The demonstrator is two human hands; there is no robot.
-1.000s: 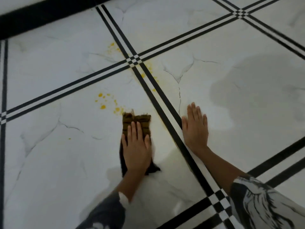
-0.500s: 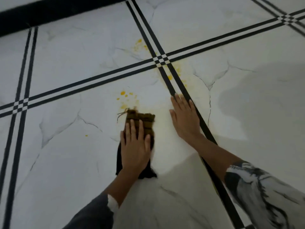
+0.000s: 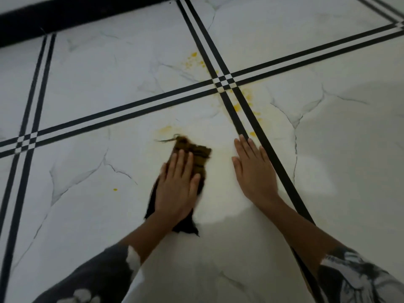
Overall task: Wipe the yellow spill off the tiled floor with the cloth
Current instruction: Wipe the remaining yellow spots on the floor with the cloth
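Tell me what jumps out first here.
The left hand presses a dark, yellow-stained cloth flat on the white tiled floor at centre. Yellow spill speckles the tiles around the black stripe crossing beyond it; the right hand rests flat beside a stripe.

Clearance around the cloth
Open: tiled floor [image 3: 83, 171] left of and beyond the cloth [image 3: 197, 155]; in the way: right hand [image 3: 254, 173], flat on the tile just right of the cloth; dark band [image 3: 65, 16] bounds the far edge.
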